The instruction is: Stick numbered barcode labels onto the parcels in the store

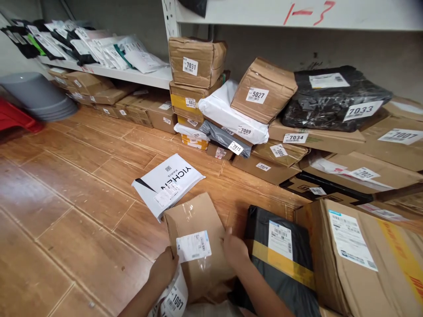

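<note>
A brown paper parcel with a white shipping label lies on the wooden floor in front of me. My left hand is closed on its lower left edge, beside the label. On the parcel's right side rests my right hand, fingers bent against the paper. A strip of white number stickers, one reading 1007, hangs below my left hand. A white YICHEN bag lies just beyond the parcel. A black parcel with yellow tape sits right of my right hand.
A large cardboard box stands at the right. Numbered parcels are stacked under a white shelf at the back. More boxes and bagged items fill the left shelf. Grey and red stools stand at far left.
</note>
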Motion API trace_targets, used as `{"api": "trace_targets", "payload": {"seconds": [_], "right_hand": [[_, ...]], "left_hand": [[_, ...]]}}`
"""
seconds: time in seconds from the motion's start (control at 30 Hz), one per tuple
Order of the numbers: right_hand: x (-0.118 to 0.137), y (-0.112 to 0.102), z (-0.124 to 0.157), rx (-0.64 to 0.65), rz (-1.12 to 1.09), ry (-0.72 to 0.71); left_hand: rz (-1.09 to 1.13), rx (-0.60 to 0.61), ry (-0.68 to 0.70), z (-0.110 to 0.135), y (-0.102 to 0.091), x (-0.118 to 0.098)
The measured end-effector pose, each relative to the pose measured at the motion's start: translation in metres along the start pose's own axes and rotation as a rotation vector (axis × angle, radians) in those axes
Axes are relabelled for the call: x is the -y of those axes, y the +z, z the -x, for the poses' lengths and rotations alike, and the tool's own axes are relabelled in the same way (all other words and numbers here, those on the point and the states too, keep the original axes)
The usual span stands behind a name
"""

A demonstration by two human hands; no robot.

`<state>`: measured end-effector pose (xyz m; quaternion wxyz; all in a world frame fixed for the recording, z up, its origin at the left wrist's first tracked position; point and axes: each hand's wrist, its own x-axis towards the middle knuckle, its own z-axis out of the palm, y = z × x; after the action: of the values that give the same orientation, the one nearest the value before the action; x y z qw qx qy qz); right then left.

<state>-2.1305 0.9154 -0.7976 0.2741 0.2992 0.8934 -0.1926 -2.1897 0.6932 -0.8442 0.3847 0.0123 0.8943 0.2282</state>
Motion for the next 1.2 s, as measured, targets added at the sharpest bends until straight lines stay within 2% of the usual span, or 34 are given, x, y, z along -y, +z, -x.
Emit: {"api": "trace_targets", "payload": {"seconds": [0.07, 0.13, 0.23, 0.3, 0.37, 0.4, 0.43, 0.53, 0.6, 0.8, 0.83, 0.97, 1.0, 1.03, 1.13, 1.2], "right_hand": [[-0.003, 0.022, 0.019, 0.069, -0.034, 0.024], [-0.01, 0.046, 0.033, 0.045, -0.099, 0.058], [-0.022, 0.075, 0.047, -0.177, -0.172, 0.056], [-0.029, 0.082, 0.054, -0.314, -0.235, 0.018], [-0.03, 0.075, 0.059, -0.376, -0.418, -0.058], [-0.029, 0.069, 0.061, -0.342, -0.567, -0.118], [-0.027, 0.061, 0.063, -0.256, -0.738, -0.179], [-0.012, 0.039, 0.066, 0.186, -1.179, -0.325], [0.001, 0.031, 0.066, 0.332, -1.334, -0.35], [0.028, 0.024, 0.069, 0.204, -1.51, -0.323], [0.031, 0.025, 0.068, 0.172, -1.533, -0.302], [0.035, 0.031, 0.061, 0.045, -1.612, -0.115], [0.035, 0.033, 0.059, 0.047, -1.635, -0.074], [0.035, 0.033, 0.057, 0.057, -1.652, -0.048], [0.032, 0.03, 0.055, 0.063, -1.634, -0.043], [0.03, 0.025, 0.055, -0.042, -1.52, -0.117]], "left_hand": [[0.018, -0.005, 0.048, -0.002, -0.008, -0.003], [0.102, 0.022, 0.145, -0.011, -0.01, -0.016], [0.3, 0.088, 0.313, -0.028, -0.008, -0.042], [0.427, 0.1, 0.37, -0.033, -0.006, -0.054], [0.538, 0.071, 0.375, -0.026, -0.003, -0.059], [0.586, 0.056, 0.368, -0.018, -0.002, -0.06], [0.646, 0.044, 0.348, -0.009, 0.0, -0.06], [0.908, 0.069, 0.199, 0.021, 0.0, -0.062], [1.059, 0.076, 0.086, 0.036, -0.003, -0.065], [1.049, -0.105, 0.004, 0.048, -0.012, -0.073], [1.002, -0.138, 0.045, 0.05, -0.013, -0.072], [0.632, -0.338, 0.403, 0.061, -0.022, -0.063], [0.563, -0.327, 0.437, 0.064, -0.024, -0.061], [0.53, -0.26, 0.44, 0.066, -0.027, -0.059], [0.581, 0.079, 0.389, 0.068, -0.031, -0.057], [0.635, 0.173, 0.381, 0.067, -0.031, -0.057]]}}
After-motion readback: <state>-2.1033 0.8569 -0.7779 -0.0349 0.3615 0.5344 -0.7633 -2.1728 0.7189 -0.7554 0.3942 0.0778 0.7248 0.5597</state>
